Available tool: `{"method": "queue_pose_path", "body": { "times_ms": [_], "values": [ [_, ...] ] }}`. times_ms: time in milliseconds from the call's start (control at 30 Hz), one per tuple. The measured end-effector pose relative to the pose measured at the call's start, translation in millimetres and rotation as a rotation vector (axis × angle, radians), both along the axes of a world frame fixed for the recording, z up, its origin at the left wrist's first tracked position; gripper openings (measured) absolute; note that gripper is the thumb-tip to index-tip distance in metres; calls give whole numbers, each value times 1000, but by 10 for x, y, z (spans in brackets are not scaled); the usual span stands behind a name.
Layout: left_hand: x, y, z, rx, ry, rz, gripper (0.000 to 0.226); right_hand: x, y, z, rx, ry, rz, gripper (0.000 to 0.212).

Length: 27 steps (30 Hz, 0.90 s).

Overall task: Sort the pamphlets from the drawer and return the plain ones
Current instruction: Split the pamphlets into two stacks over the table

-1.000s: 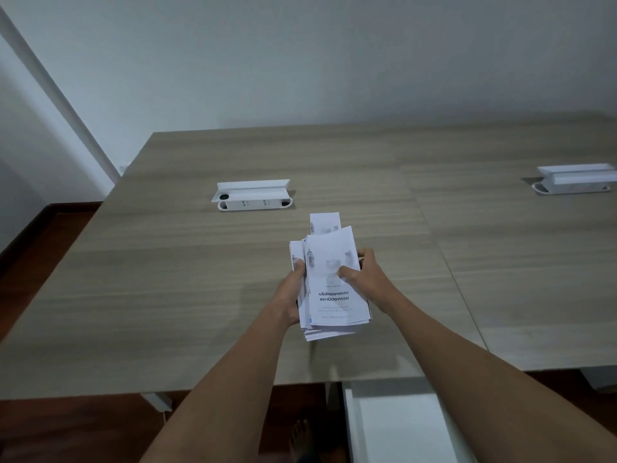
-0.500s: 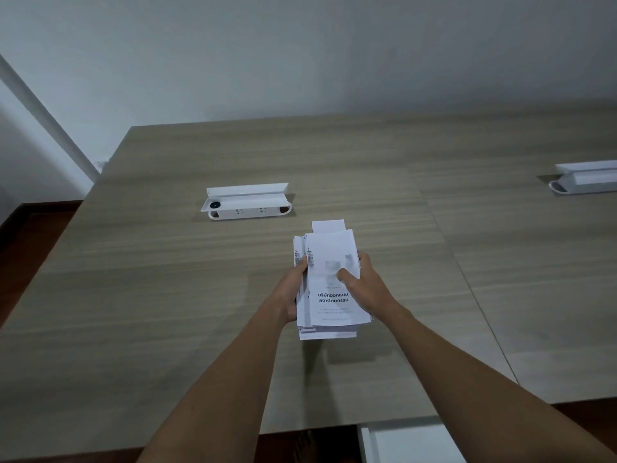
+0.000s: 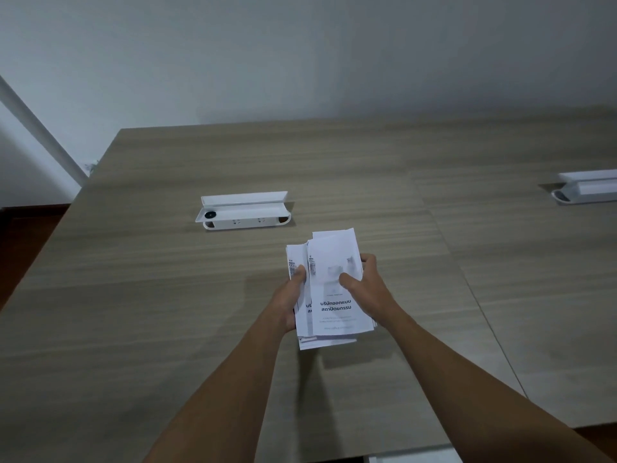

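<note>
A stack of white pamphlets (image 3: pixel 334 315) is held above the wooden table (image 3: pixel 167 295), near its middle. The top pamphlet carries dark printed text and a faint picture. My left hand (image 3: pixel 290 302) grips the stack's left edge with the thumb on a lower pamphlet that sticks out to the left. My right hand (image 3: pixel 364 289) holds the right edge, its thumb pressed on the top pamphlet's face. The lower sheets are mostly hidden under the top one. A white corner of the drawer (image 3: pixel 414 457) shows at the bottom edge.
A white power-socket box (image 3: pixel 243 212) with its lid open sits on the table beyond the stack. A second white box (image 3: pixel 587 187) lies at the far right. A seam between two tabletops runs right of my right arm. A grey wall rises behind the table.
The view has shifted forward over the table, and the drawer has almost left the frame. The top pamphlet has slid slightly right, exposing more of the one beneath.
</note>
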State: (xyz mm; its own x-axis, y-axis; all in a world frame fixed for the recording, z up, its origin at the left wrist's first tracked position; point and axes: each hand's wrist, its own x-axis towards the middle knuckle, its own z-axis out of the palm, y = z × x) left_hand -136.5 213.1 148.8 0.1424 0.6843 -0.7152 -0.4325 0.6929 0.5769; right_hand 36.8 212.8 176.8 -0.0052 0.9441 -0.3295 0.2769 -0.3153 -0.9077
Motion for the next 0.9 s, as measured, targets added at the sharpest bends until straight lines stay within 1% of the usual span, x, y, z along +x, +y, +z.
{"method": "queue_pose_path", "body": {
  "times_ms": [200,400,500,567,700,800,900],
  "values": [
    [-82,179,-56,9,70,-72,52,-92,138,-100,-44,40,-9,46],
    [-214,416,-121,43,49,-78,51,-209,329,-229,-96,74,-40,46],
    [-288,576,-188,52,43,-55,52,-208,464,-286,-130,106,-53,48],
    [-343,701,-244,60,72,-13,52,-191,586,-335,-144,123,-71,49],
    [-437,919,-348,74,84,22,51,-109,862,-444,-161,80,-65,51],
    [-519,1039,-420,82,102,52,49,-44,1049,-511,-178,83,-76,55],
    [-603,1120,-483,70,123,72,51,42,1219,-587,-175,86,-82,46]
  ]
}}
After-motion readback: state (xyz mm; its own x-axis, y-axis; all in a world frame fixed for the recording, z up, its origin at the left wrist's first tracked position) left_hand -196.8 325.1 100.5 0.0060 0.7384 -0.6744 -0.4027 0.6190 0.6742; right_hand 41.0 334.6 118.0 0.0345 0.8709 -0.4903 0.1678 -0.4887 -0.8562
